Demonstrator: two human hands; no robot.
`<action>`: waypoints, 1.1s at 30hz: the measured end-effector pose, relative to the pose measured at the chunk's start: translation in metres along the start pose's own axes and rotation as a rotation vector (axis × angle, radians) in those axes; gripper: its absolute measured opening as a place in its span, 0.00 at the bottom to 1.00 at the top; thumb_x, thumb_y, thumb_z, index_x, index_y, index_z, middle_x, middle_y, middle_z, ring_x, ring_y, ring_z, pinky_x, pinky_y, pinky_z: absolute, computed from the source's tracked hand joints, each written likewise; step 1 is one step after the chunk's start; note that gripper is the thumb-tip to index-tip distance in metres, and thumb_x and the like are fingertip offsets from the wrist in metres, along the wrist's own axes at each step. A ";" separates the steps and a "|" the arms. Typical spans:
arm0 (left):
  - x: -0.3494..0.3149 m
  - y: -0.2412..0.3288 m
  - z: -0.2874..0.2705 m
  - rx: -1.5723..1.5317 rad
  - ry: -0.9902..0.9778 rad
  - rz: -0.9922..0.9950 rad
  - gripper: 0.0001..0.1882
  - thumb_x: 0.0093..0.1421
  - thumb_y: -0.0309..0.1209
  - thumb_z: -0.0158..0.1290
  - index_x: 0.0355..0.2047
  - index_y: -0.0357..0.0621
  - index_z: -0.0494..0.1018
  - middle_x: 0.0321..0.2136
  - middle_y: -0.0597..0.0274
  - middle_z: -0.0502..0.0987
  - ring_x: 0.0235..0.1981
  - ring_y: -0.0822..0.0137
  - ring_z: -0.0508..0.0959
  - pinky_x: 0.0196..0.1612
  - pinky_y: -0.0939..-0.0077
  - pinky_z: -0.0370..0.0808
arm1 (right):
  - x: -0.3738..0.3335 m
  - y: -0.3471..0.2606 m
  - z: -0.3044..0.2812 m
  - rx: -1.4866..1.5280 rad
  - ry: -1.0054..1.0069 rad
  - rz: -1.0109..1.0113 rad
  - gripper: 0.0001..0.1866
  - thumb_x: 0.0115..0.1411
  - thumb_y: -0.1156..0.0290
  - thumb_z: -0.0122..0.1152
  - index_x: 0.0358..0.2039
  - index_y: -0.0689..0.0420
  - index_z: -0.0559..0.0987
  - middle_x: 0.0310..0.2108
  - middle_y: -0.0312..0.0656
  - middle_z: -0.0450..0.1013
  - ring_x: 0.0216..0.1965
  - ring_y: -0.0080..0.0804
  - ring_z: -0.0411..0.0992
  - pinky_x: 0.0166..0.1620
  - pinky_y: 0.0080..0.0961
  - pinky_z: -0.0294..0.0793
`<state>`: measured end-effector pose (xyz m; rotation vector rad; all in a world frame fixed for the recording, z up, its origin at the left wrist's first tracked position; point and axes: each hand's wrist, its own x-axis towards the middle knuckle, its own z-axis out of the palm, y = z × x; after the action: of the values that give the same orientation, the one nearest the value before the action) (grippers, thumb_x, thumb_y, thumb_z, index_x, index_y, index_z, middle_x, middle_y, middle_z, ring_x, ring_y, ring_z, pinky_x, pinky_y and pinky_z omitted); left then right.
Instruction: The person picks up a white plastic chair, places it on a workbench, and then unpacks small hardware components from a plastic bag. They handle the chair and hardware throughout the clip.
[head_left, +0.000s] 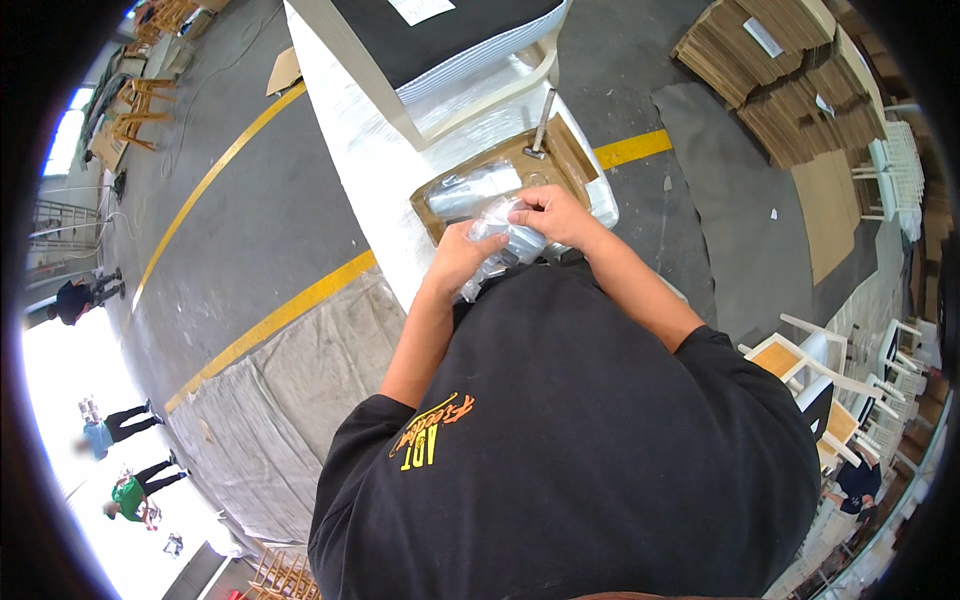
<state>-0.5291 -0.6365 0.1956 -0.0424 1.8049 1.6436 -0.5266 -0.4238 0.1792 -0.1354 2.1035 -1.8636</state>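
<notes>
Both my hands hold a small clear plastic bag (500, 245) with something grey inside, close to my chest. My left hand (462, 258) grips its lower left side. My right hand (553, 216) pinches its top, fingers closed on the plastic. Just beyond the hands lies an open brown cardboard box (572, 152) on a white wrapped surface (350, 150). In the box rests a silvery plastic-wrapped packet (470, 190), and a hammer (541, 125) lies across the box's far edge.
A large wrapped piece with a black top (440, 40) stands beyond the box. Stacks of flat cardboard (790, 80) lie at the upper right, white chairs (850, 390) at the right. A grey cloth (290, 390) covers the floor at left. People stand far left.
</notes>
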 end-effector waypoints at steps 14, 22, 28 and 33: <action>-0.009 0.023 -0.014 0.044 -0.116 -0.026 0.27 0.52 0.35 0.67 0.47 0.27 0.76 0.38 0.56 0.81 0.38 0.66 0.78 0.46 0.71 0.72 | 0.005 -0.018 -0.043 0.078 -0.099 0.109 0.09 0.62 0.66 0.67 0.31 0.59 0.82 0.23 0.28 0.72 0.27 0.15 0.66 0.31 0.19 0.65; -0.020 0.029 -0.024 -0.183 -0.095 -0.008 0.21 0.54 0.30 0.66 0.46 0.31 0.78 0.37 0.60 0.82 0.37 0.71 0.79 0.45 0.74 0.74 | 0.006 -0.041 -0.020 0.311 -0.125 0.097 0.12 0.60 0.69 0.68 0.42 0.62 0.83 0.35 0.35 0.79 0.39 0.19 0.73 0.45 0.20 0.72; -0.021 0.025 -0.025 -0.231 -0.064 0.019 0.21 0.53 0.29 0.66 0.46 0.31 0.78 0.38 0.60 0.82 0.38 0.71 0.79 0.45 0.74 0.74 | 0.005 -0.037 -0.015 0.265 -0.067 0.108 0.13 0.59 0.72 0.69 0.43 0.63 0.84 0.39 0.38 0.81 0.41 0.22 0.75 0.47 0.22 0.73; -0.018 0.017 -0.030 -0.244 -0.012 0.079 0.22 0.53 0.30 0.67 0.46 0.33 0.76 0.37 0.59 0.81 0.36 0.69 0.79 0.41 0.74 0.75 | 0.008 -0.041 -0.013 0.142 0.012 0.019 0.12 0.59 0.68 0.69 0.39 0.63 0.84 0.32 0.38 0.81 0.33 0.22 0.74 0.37 0.24 0.72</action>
<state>-0.5366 -0.6670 0.2181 -0.0700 1.6063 1.9091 -0.5443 -0.4192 0.2189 -0.0710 1.9647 -1.9989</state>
